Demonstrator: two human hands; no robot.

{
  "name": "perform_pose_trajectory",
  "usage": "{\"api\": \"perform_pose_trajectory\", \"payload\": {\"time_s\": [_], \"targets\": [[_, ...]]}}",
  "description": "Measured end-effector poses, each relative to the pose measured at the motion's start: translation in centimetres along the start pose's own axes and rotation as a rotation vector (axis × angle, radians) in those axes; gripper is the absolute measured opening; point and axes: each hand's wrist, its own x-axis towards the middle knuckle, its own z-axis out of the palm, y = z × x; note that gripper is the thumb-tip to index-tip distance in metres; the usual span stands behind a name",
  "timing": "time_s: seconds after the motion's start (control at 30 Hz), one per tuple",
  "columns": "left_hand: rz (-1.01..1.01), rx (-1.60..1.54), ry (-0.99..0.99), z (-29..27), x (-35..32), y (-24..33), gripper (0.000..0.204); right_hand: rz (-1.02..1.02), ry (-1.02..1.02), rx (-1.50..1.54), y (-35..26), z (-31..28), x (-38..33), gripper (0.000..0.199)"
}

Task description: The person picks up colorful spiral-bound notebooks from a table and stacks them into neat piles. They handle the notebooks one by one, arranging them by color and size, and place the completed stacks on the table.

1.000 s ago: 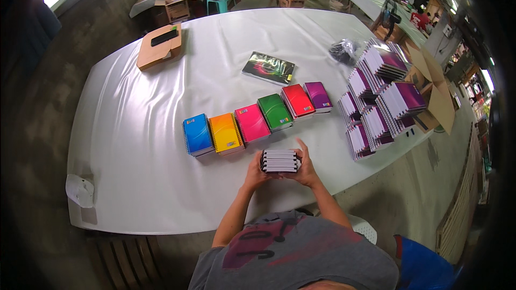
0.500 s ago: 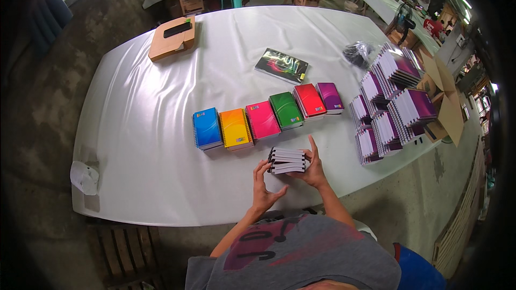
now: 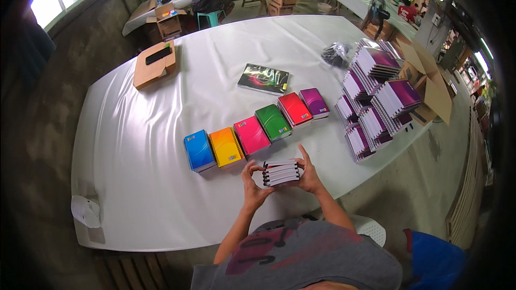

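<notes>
A small stack of spiral-bound notebooks with white page edges (image 3: 280,172) is held just above the near edge of the white-covered counter (image 3: 134,182), directly in front of the person. The stack is clamped from both sides: the left hand (image 3: 252,181) is pressed against its left end, and the right hand (image 3: 309,174) is curled round its right end, with one of its fingers (image 3: 302,153) raised and pointing away from the body.

Because the stack is gripped only at its ends, a notebook in the middle could slide out if the pressure were eased. Dropped from here, it could fall past the counter edge, or onto the row just behind.

That row runs diagonally away to the right: a blue notebook (image 3: 199,150), an orange notebook (image 3: 226,147), a pink notebook (image 3: 251,135), a green notebook (image 3: 273,122), a red notebook (image 3: 295,109) and a purple notebook (image 3: 314,102). Further back a dark glossy booklet (image 3: 264,78) lies flat. To the right, leaning stacks of purple-covered notebooks (image 3: 376,96) are crowded near the counter edge, beside an open cardboard carton (image 3: 430,86).

The number of notebooks in the held stack cannot be counted, and their cover colours are mostly hidden. The palms are concealed behind the stack. The crumpled dark bag (image 3: 336,52) is too small for its contents to be made out.
</notes>
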Motion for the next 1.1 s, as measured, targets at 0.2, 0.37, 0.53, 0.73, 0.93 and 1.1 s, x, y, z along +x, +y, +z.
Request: {"api": "perform_pose_trajectory", "payload": {"time_s": [0.2,0.37,0.53,0.73,0.93,1.1], "targets": [[-0.012,0.161,-0.312,-1.5,3.4,0.0,0.082,0.034,0.034,-0.018,0.4,-0.3,-0.3,0.122],[0.179,-0.011,-0.237,-0.2,3.0,-2.6,0.074,0.007,-0.026,0.080,2.0,0.6,0.0,0.123],[-0.065,-0.183,-0.421,1.9,2.0,-6.4,0.064,0.136,-0.127,-0.414,-1.3,-0.2,-1.4,0.121],[-0.053,-0.315,-0.387,1.6,2.1,-7.0,0.043,-0.350,0.246,-0.905,-13.1,2.0,-0.6,0.105],[-0.079,-0.366,-0.388,1.9,2.6,-4.0,0.063,-0.227,-0.074,-1.187,-6.4,6.0,0.9,0.105],[-0.011,-0.343,-0.363,1.7,2.5,-6.3,0.072,-0.344,-0.088,-1.154,-12.1,6.2,1.7,0.109]]}}
